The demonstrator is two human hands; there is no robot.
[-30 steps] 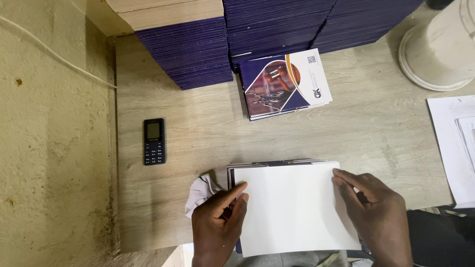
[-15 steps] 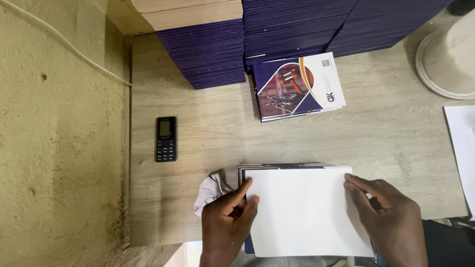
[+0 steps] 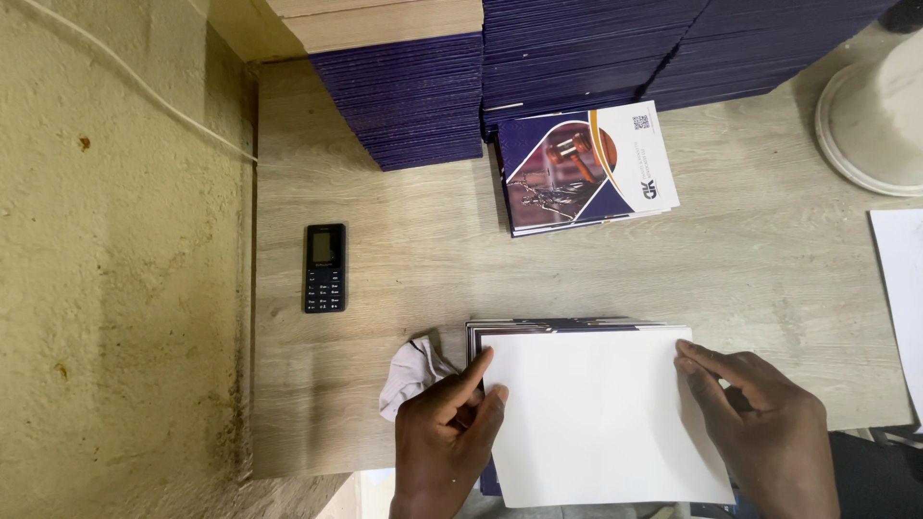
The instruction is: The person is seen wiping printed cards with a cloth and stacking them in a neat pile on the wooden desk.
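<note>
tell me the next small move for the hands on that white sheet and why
Probably slide the white sheet slightly up and square it with the pile of dark-edged booklets beneath. Both the left hand and right hand press its side edges, and the pile's dark edge shows past the sheet's top and left, so it seems not yet aligned.

Head camera looks steeply down (close) at the wooden table (image 3: 404, 259).
</note>
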